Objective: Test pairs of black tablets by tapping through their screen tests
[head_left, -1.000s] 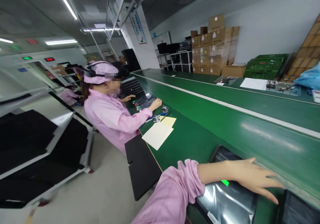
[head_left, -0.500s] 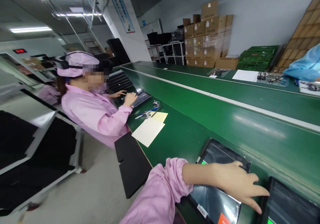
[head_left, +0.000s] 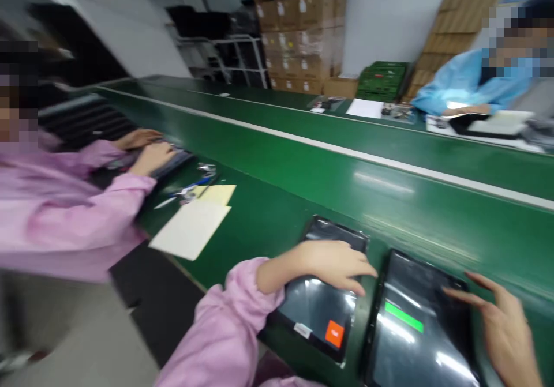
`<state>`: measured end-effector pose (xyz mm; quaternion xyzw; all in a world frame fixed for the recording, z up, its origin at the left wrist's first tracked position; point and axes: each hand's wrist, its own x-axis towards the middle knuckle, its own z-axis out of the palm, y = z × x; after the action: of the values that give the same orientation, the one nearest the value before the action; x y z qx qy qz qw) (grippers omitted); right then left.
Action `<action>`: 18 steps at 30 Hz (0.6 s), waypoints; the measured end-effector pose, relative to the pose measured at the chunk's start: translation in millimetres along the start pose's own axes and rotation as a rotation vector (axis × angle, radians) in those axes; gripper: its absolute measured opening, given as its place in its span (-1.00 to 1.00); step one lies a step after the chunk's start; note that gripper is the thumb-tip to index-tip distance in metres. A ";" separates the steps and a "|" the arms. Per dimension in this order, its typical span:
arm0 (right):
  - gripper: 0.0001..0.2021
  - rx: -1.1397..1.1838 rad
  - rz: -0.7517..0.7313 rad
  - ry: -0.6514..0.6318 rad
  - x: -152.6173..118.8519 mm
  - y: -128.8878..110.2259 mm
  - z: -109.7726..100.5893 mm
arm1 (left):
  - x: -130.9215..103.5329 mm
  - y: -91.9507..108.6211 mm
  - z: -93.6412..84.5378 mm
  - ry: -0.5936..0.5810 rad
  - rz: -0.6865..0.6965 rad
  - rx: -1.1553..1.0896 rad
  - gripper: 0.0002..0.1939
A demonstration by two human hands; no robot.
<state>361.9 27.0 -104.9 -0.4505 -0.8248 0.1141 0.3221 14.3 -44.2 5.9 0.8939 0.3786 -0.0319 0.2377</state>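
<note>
Two dark tablets lie on the green bench in front of me. The left tablet (head_left: 318, 303) shows an orange square and a small white label near its lower edge. My left hand (head_left: 333, 265) is across its upper half, fingers stretched apart and pointing right; whether it touches the glass I cannot tell. On the right tablet (head_left: 426, 341) a bright green bar shows. At that tablet's right side is my right hand (head_left: 504, 318), fingers spread, one fingertip over the upper right of the screen. Neither hand grips anything.
White and yellow paper sheets (head_left: 193, 231) lie on the bench (head_left: 259, 220) to the left, beside small metal parts and a blue tool. A co-worker in pink (head_left: 73, 208) works at far left. Across the bench sits a person in blue (head_left: 459, 78). Cartons (head_left: 303, 41) stand behind.
The view has swung right and down. My right hand has come into view at the right tablet. My left hand has drawn back from that tablet's edge, over the left one.
</note>
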 end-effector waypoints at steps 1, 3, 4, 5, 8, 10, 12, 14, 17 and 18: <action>-0.34 -0.004 0.021 0.035 -3.6 -0.1 -3.3 | -5.3 -5.0 -6.1 0.008 -0.001 -0.067 -0.57; -0.34 0.015 0.058 0.087 -7.0 -3.1 -5.8 | -11.8 -19.7 -16.1 0.077 -0.101 -0.088 -0.66; -0.36 0.023 0.069 0.099 -7.0 -5.3 -5.3 | -12.7 -27.7 -19.5 0.112 -0.173 -0.060 -0.63; -0.39 0.024 0.080 0.103 -6.4 -7.5 -4.1 | -12.3 -35.1 -21.9 0.130 -0.237 -0.038 -0.59; -0.43 0.015 0.120 0.122 -4.6 -13.2 0.1 | -8.1 -48.4 -23.7 0.119 -0.327 -0.022 -0.56; -0.42 0.016 0.131 0.135 -5.2 -16.3 2.1 | -5.6 -49.6 -22.3 0.101 -0.324 -0.036 -0.57; -0.40 0.023 0.128 0.138 -6.3 -18.8 3.4 | -3.8 -47.9 -20.5 0.097 -0.325 -0.007 -0.57; -0.40 0.030 0.127 0.131 -6.8 -20.9 4.1 | -1.6 -46.6 -18.9 0.097 -0.331 0.048 -0.57; -0.42 0.026 0.141 0.117 -6.3 -23.6 4.4 | 4.6 -46.7 -15.7 0.123 -0.341 0.129 -0.54; -0.43 0.025 0.145 0.120 -6.1 -24.4 4.3 | 7.0 -46.3 -14.0 0.132 -0.353 0.156 -0.53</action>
<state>345.2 8.6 -99.1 -0.5111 -0.7677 0.1201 0.3673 -14.5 -5.5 -1.9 0.8296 0.5405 -0.0435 0.1332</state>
